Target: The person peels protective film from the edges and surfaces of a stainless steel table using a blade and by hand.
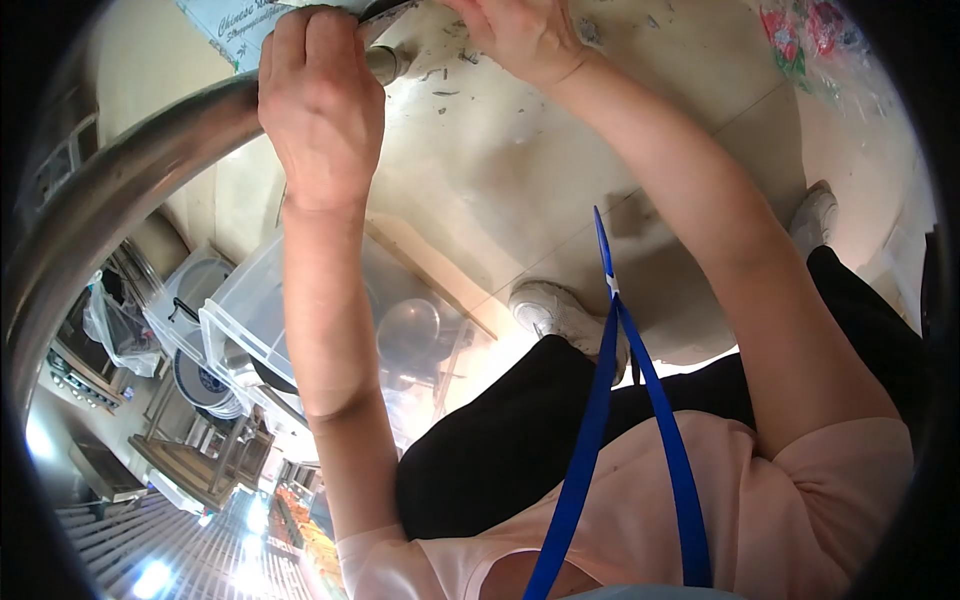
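Left grip [323,105] lies across the metal tube [165,145]; whether clenched, I cannot tell.

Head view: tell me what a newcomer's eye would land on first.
Likely the blue strap, hanging in front of the pink shirt at lower centre. Next comes the thick metal tube curving up the left side, with the left hand over it near the top. Then dark scraps on the floor, top centre.
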A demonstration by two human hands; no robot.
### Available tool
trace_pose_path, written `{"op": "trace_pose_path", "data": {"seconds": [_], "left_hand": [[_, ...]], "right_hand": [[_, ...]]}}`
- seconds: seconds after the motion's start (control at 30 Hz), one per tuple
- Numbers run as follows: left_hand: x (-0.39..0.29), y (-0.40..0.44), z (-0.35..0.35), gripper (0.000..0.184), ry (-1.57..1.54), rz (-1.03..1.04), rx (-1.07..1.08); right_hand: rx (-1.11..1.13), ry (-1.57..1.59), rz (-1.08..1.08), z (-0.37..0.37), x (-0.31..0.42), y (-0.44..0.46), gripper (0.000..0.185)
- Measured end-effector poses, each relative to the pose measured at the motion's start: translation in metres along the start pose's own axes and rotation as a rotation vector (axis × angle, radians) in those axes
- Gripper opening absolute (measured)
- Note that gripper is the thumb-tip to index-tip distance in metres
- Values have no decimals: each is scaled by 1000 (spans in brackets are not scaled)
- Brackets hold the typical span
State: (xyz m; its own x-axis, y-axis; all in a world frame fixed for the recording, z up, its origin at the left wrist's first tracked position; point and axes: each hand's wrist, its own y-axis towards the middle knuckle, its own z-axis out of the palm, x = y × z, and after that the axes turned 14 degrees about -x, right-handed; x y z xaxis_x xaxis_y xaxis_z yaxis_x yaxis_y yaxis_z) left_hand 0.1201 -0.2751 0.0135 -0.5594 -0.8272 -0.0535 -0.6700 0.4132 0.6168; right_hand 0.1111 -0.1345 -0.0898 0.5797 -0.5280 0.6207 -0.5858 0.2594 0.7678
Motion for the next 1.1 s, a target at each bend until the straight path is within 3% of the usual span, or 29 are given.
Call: {"op": "trace_pose_path", "data": {"seconds": [0.23, 0.27, 0.37, 0.4, 0.5, 0.53, 0.63, 0.67, 0.77, 0.87, 1.0, 1.1], "left_hand": [[8, -8, 0, 12, 40, 20, 13], [10, -7, -6, 14, 50, 17, 116], [2, -2, -13, 22, -55, -90, 129], [0, -1, -14, 29, -172, -143, 82], [-8, -7, -18, 27, -276, -314, -166], [-18, -13, -17, 25, -527, -680, -148], [-45, -18, -6, 27, -1149, -1154, -157], [-49, -21, -4, 28, -1175, -1097, -88], [-59, -20, -5, 13, -1342, -1213, -28], [-63, -24, -4, 8, -1333, -1225, -31], [-71, -36, -4, 9, -1327, -1274, -46], [-70, -46, -4, 4, -1118, -1190, 49]], "right_hand": [[187, 62, -1, 29, 0, -23, 7], [210, 23, 8, 24, 4, -26, 8], [290, 77, 8, 4, 1, -16, 12], [336, 89, 53, -10, 3, -14, 12], [481, 137, 307, -48, 17, -5, 11], [529, 152, 408, -58, 22, 0, 11], [597, 277, 643, -73, 39, 11, 11], [631, 279, 637, -77, 43, 15, 10], [596, 303, 527, -82, 46, 12, 10], [529, 373, 553, -85, 49, 10, 11], [442, 414, 672, -84, 52, 7, 10], [355, 521, 828, -80, 53, 13, 10]]}}
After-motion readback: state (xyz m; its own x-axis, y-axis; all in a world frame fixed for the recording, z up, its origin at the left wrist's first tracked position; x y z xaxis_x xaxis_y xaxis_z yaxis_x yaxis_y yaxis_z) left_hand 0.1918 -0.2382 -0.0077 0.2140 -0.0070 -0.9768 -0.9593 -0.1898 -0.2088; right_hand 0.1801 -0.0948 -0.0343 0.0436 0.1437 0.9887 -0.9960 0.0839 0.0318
